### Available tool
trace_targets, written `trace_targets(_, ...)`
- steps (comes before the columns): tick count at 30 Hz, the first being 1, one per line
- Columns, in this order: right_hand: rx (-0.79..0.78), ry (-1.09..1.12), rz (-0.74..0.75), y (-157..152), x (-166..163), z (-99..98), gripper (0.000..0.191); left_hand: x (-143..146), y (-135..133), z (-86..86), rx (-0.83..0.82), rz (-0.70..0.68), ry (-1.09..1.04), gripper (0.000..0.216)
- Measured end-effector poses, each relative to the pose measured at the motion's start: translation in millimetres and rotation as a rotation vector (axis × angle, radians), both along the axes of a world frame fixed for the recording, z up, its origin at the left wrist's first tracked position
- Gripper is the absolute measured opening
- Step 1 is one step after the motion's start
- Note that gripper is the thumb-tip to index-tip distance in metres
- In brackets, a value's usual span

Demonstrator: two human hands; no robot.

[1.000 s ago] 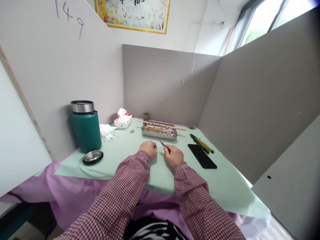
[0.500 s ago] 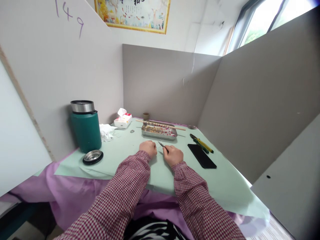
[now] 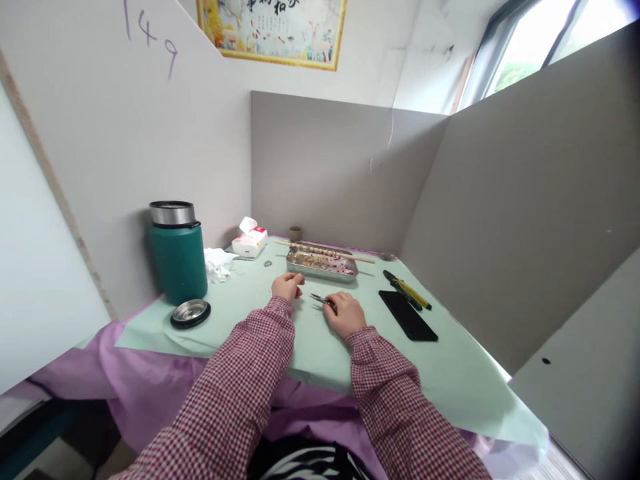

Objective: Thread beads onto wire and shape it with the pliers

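My right hand point(image 3: 346, 315) is closed around a pair of small pointed pliers point(image 3: 318, 298), whose slim metal tips point left. My left hand point(image 3: 289, 287) hovers or rests just left of those tips, its fingers pinched together; whatever lies between them is too small to make out. Beyond both hands stands a shallow metal tray point(image 3: 323, 272) holding many small gold and red beads point(image 3: 320, 260). Across the tray lies a thin wooden stick point(image 3: 357, 257) with beaded pieces along it.
A green flask point(image 3: 179, 263) and its lid point(image 3: 191, 313) stand left, near crumpled tissue point(image 3: 217, 265) and a tissue pack point(image 3: 250, 241). On the right are a black flat slab point(image 3: 407, 315) and yellow-green cutters point(image 3: 411, 291). A small cup point(image 3: 295, 233) sits behind the tray. Grey partitions point(image 3: 345, 167) surround the table.
My hands have drawn apart: the left has shifted left and slightly up. The pliers in my right hand now lie flatter, with their tips aimed further left. The view has shifted slightly.
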State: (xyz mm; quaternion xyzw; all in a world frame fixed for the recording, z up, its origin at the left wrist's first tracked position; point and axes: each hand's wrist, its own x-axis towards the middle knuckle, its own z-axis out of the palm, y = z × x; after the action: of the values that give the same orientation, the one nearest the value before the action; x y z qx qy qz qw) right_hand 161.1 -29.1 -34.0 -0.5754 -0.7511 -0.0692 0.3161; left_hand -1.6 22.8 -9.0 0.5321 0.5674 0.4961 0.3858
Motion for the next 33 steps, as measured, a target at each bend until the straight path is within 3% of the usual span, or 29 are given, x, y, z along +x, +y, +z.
trace_targets(5,0.045,0.105,0.091,-1.3,-7.3,3.5,0.025,6.5,-0.2,-0.4,0.067,-0.28,-0.228,0.026)
trace_targets(9,0.084,0.385,0.205,2.2,-8.5,7.0,0.029,12.7,-4.9,-1.0,0.05,-0.509,-0.156,0.028)
trace_targets(12,0.056,0.617,0.264,5.9,-6.7,7.6,0.028,15.6,-8.2,-1.0,0.046,-0.593,-0.114,0.029)
trace_targets(18,-0.041,0.865,0.334,9.0,-3.0,7.3,0.027,17.8,-13.3,1.4,0.035,-0.648,-0.034,0.031)
trace_targets(23,-0.181,1.041,0.277,9.8,-1.7,6.6,0.035,20.0,-17.3,2.0,0.067,-0.695,0.036,0.029)
trace_targets(33,-0.141,0.98,0.309,9.2,-3.3,7.0,0.032,22.4,-16.2,-0.4,0.052,-0.67,0.011,0.029)
